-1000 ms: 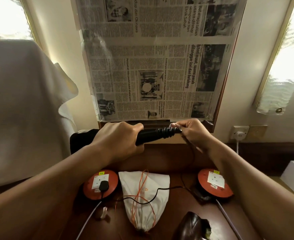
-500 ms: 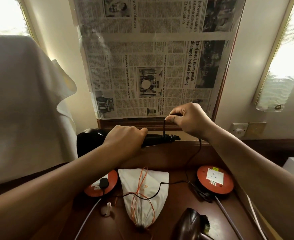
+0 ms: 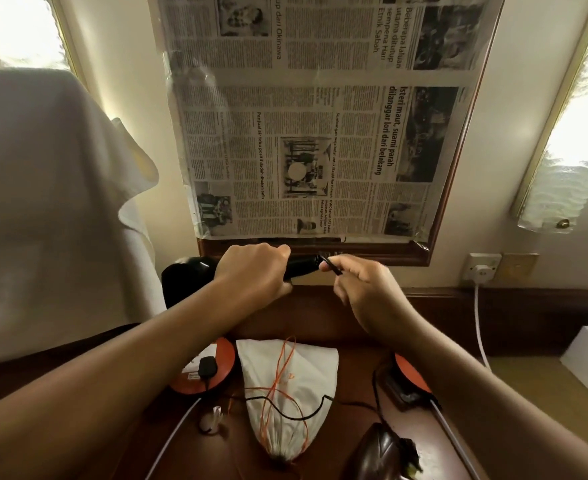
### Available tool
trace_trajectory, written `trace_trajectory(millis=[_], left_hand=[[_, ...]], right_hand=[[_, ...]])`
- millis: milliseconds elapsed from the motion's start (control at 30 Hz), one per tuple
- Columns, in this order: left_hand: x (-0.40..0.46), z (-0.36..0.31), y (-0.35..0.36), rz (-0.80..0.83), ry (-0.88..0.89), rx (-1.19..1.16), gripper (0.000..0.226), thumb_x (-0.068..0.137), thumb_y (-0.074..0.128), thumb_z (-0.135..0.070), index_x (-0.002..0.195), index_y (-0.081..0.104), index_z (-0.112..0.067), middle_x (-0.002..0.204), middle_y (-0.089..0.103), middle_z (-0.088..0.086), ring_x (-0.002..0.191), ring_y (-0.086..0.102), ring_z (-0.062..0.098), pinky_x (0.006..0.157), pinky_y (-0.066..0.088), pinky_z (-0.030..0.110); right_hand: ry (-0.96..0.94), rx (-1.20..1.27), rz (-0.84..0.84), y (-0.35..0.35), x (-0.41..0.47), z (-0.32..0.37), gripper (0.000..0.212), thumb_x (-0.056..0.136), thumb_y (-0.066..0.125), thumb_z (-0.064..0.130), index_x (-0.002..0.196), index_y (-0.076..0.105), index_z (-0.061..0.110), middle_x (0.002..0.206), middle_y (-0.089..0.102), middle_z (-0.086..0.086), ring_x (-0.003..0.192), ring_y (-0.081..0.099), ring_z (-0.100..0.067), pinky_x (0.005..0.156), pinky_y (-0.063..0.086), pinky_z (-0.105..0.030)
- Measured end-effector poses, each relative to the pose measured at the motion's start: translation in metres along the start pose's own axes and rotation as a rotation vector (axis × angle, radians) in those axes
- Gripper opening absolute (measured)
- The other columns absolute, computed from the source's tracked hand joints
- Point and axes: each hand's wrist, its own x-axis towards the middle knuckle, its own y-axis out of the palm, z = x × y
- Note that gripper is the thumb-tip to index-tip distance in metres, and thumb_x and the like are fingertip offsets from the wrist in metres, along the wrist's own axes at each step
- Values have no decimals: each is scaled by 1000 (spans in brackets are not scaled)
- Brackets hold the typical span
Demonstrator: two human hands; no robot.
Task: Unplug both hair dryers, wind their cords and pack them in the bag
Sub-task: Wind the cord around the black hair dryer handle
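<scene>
White cloth (image 3: 43, 202) hangs over something bulky well to the left of the left hand. Newspaper (image 3: 320, 116) is taped across a wood-framed panel on the wall straight above both hands. The dark wooden table (image 3: 348, 441) spreads beneath the forearms. On it, below and between the two hands, lies a white drawstring bag (image 3: 285, 389) with orange cords, its gathered mouth pointing toward the person.

A black hair dryer (image 3: 188, 275) is held up above the table's far edge; the left hand (image 3: 251, 275) is wrapped tight round its handle, with the barrel sticking out to the left of that hand. A second, dark hair dryer (image 3: 375, 452) lies on the table below the right forearm.

An orange extension reel (image 3: 213, 368) sits under the left forearm with a black plug (image 3: 206, 367) seated in its socket; another orange extension reel (image 3: 412, 379) shows partly from beneath the right forearm.

The right hand (image 3: 365, 292) is just beside the left, apart from it, its fingertips pinching the black cord (image 3: 330, 265) close to the end of the handle. A further run of black cord trails over the bag. A white wall plug (image 3: 481, 270) sits in a socket well to the right of the right hand.
</scene>
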Motion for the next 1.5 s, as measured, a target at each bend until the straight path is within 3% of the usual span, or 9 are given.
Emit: trace_trajectory(millis=[267,333,433,567,833,967,1133,1267,1500], left_hand=[[2,4,-2,-44,6,-47,34,90,57,-46,113,52,-22,79,53,-5,71,52,15,64,39,30],[2,5,-3,-65,8,-63,36,90,57,-48,114,52,-22,85,60,-3,75,58,17,64,39,30],[4,7,-8,-94,7,-96,38,89,59,-47,116,53,-22,93,66,-1,83,64,20,66,43,31],[4,9,-12,-97,6,-113,35,90,59,-44,115,54,-21,91,65,-1,81,64,20,65,44,30],[2,8,-12,-92,8,-147,34,90,56,-45,116,54,-24,84,56,-5,71,52,16,65,42,30],[4,8,-11,-86,7,-162,33,89,57,-47,113,54,-25,80,51,-8,69,49,14,65,41,30],[4,7,-11,-67,-5,-183,32,89,57,-47,112,55,-26,80,52,-8,68,49,14,63,40,29],[4,6,-13,-68,-20,-209,30,88,58,-47,111,56,-27,78,53,-8,66,51,13,61,42,29],[-4,-2,-19,-30,13,-233,32,86,60,-48,111,56,-29,78,54,-10,67,53,10,55,40,26]], right_hand=[[165,568,236,14,-17,-17,30,101,39,7,119,54,24,62,52,-4,40,35,-10,36,29,-20],[214,661,307,15,-19,-22,20,102,39,18,111,57,19,60,46,-9,38,31,-13,36,26,-19],[273,790,369,22,-24,-27,28,97,42,36,84,59,17,55,35,-5,39,22,-13,40,16,-21],[246,896,301,28,-27,-32,34,98,38,35,76,54,14,56,30,-2,43,17,-12,43,11,-24],[175,949,255,26,-29,-44,24,91,54,22,75,60,5,57,39,-3,47,32,-11,43,26,-21],[182,932,210,24,-30,-44,22,90,53,17,72,61,8,54,37,-1,43,24,-10,39,21,-18],[129,899,126,27,-32,-45,33,92,52,29,75,52,1,59,30,-4,45,19,-14,43,14,-24],[119,945,118,33,-35,-44,26,89,50,27,73,59,8,58,33,-3,44,22,-11,42,19,-19],[164,678,23,32,-23,-62,25,98,49,21,80,57,5,54,37,-2,44,29,-13,44,23,-26]])
